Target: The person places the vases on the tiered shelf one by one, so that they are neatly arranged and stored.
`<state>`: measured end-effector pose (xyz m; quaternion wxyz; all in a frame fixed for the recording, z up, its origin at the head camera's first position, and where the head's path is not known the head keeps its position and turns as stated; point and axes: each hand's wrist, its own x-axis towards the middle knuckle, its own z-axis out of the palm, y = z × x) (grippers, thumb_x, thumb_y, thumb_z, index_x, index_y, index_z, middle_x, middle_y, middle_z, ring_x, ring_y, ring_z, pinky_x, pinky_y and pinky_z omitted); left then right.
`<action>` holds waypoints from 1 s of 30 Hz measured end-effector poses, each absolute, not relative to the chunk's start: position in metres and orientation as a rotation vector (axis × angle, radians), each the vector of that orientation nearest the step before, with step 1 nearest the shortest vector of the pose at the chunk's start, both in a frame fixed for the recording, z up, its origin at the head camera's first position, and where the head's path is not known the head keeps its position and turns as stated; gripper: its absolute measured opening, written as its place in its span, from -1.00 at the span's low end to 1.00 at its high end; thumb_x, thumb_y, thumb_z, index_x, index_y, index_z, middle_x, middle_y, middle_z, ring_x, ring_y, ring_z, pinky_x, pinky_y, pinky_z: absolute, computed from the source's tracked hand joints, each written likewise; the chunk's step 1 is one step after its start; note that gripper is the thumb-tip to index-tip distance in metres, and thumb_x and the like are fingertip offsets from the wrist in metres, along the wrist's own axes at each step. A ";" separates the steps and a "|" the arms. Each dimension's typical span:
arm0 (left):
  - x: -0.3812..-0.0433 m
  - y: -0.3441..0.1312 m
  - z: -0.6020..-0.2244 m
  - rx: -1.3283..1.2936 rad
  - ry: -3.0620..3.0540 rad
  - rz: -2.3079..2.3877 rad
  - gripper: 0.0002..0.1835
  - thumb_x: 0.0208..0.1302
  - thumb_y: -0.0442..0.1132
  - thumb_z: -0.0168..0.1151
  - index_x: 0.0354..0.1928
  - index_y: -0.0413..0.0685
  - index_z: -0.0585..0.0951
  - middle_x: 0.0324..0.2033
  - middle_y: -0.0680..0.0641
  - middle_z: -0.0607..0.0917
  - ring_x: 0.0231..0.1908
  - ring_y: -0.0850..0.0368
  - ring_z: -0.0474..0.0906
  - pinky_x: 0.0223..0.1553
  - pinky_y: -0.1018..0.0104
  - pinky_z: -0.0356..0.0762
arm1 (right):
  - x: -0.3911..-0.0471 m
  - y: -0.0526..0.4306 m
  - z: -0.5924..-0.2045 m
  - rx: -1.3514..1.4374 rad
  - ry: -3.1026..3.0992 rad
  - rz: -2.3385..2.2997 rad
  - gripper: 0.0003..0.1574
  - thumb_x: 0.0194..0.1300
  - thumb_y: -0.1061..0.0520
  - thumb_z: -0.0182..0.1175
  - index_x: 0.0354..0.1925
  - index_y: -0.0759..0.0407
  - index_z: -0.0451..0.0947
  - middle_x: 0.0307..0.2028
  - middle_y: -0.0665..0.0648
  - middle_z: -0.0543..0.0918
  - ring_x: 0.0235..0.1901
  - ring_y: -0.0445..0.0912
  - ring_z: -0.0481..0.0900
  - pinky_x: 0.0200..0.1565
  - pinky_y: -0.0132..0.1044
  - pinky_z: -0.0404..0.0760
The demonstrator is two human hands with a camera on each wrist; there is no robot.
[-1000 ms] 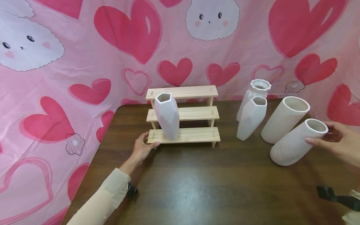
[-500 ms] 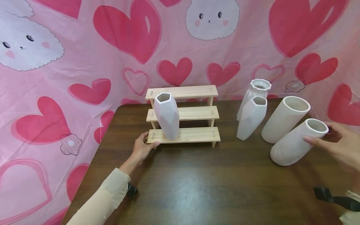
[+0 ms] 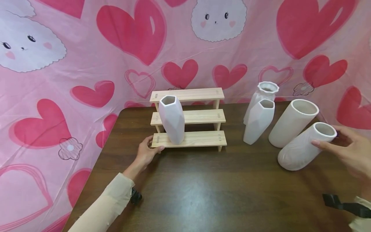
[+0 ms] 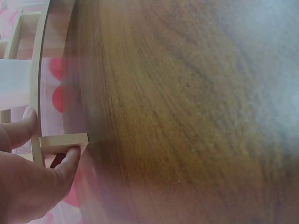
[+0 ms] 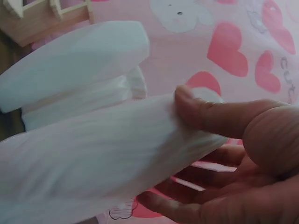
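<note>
My left hand (image 3: 146,151) grips the left end of the lowest step of a three-step wooden display stand (image 3: 200,139). In the left wrist view, the thumb lies on the board's edge and a finger touches the short wooden leg (image 4: 63,140). A white faceted vase (image 3: 173,120) stands upright on that lowest step. At the right, my right hand (image 3: 349,149) holds a white cylindrical vase (image 3: 301,149) near its rim. Its thumb (image 5: 187,102) presses one side while the other fingers reach round the opposite side, partly hidden in the head view.
Behind the held vase stands a wider white cylindrical vase (image 3: 292,124). Left of it are another faceted vase (image 3: 258,124) and a white vase with a scalloped rim (image 3: 262,90). The brown wooden table (image 3: 203,190) meets a pink heart-patterned cloth (image 3: 174,38) behind.
My right thumb has shifted slightly left on the cylindrical vase. The cloth at the far left has drifted a little leftward. My left hand, the stand and the other vases look unchanged.
</note>
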<state>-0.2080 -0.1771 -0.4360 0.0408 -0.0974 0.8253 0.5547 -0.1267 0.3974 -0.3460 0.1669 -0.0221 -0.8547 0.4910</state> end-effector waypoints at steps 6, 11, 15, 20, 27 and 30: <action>-0.208 -0.177 -0.437 -0.299 2.526 1.704 -0.22 0.16 -0.28 0.39 0.38 -0.17 0.25 0.10 -0.24 0.51 -0.18 0.04 0.53 -0.23 0.42 0.50 | -0.120 0.389 -0.340 -0.216 -2.501 1.276 -0.16 0.07 0.19 0.45 0.30 -0.16 0.41 -0.36 -0.67 0.51 -0.29 -0.65 0.40 -0.33 -0.74 0.29; -0.209 -0.178 -0.437 -0.301 2.524 1.696 -0.22 0.16 -0.26 0.39 0.38 -0.17 0.25 0.12 -0.24 0.51 -0.15 0.03 0.52 -0.21 0.40 0.50 | -0.118 0.378 -0.333 -0.166 -2.475 1.294 -0.12 0.07 0.24 0.44 0.32 -0.12 0.38 -0.21 -0.65 0.51 -0.18 -0.60 0.42 -0.25 -0.76 0.28; -0.210 -0.179 -0.437 -0.304 2.526 1.693 -0.22 0.16 -0.26 0.39 0.38 -0.17 0.25 0.13 -0.23 0.50 -0.13 0.02 0.52 -0.19 0.39 0.49 | -0.119 0.369 -0.323 -0.076 -2.463 1.354 -0.12 0.08 0.31 0.41 0.34 -0.03 0.37 -0.08 -0.50 0.56 -0.18 -0.59 0.51 -0.23 -0.75 0.36; -0.210 -0.178 -0.436 -0.303 2.527 1.693 -0.22 0.16 -0.26 0.39 0.38 -0.16 0.25 0.15 -0.23 0.50 -0.11 0.00 0.52 -0.18 0.37 0.50 | -0.118 0.357 -0.311 -0.114 -2.492 1.375 -0.13 0.10 0.27 0.41 0.34 -0.06 0.36 -0.20 -0.55 0.58 -0.26 -0.58 0.54 -0.29 -0.72 0.40; -0.209 -0.178 -0.435 -0.315 2.539 1.666 -0.22 0.16 -0.25 0.39 0.38 -0.17 0.25 0.18 -0.24 0.48 -0.04 0.00 0.48 -0.12 0.34 0.48 | -0.120 0.341 -0.299 -0.181 -2.520 1.338 -0.16 0.08 0.16 0.45 0.31 -0.13 0.39 -0.31 -0.59 0.58 -0.33 -0.55 0.52 -0.36 -0.69 0.43; -0.209 -0.178 -0.435 -0.315 2.536 1.667 -0.22 0.17 -0.25 0.39 0.39 -0.16 0.24 0.17 -0.24 0.48 -0.06 -0.01 0.49 -0.13 0.33 0.49 | -0.122 0.331 -0.295 -0.178 -2.536 1.308 -0.19 0.06 0.12 0.47 0.28 -0.13 0.43 -0.34 -0.56 0.60 -0.34 -0.50 0.51 -0.39 -0.65 0.43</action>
